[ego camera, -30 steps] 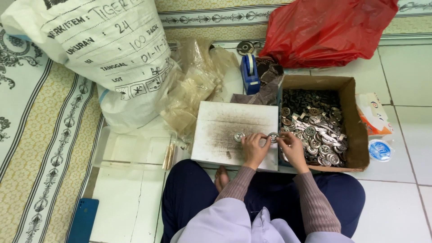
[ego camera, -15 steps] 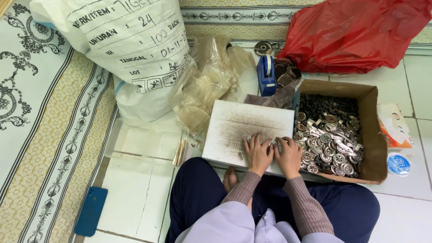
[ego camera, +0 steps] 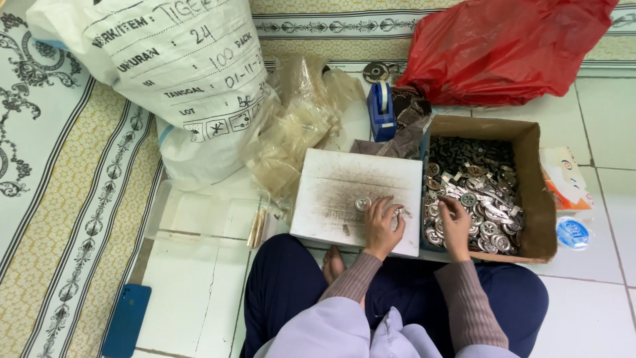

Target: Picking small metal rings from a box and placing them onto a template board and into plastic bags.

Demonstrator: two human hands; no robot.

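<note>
I sit on the floor with a white, scuffed board in front of my knees. My left hand rests on the board's right part, fingers curled over small metal pieces; a round metal disc lies just left of it. My right hand reaches into the left side of a brown cardboard box filled with several round metal parts, fingers pinched among them. What the fingers hold is too small to tell.
A large white sack stands at the back left with clear plastic bags beside it. A blue tape dispenser, a red plastic bag, a blue phone and small packets lie around.
My right hand has moved from the board's edge into the box of metal parts. My left hand stays on the board. The view has shifted so everything sits lower and further right.
</note>
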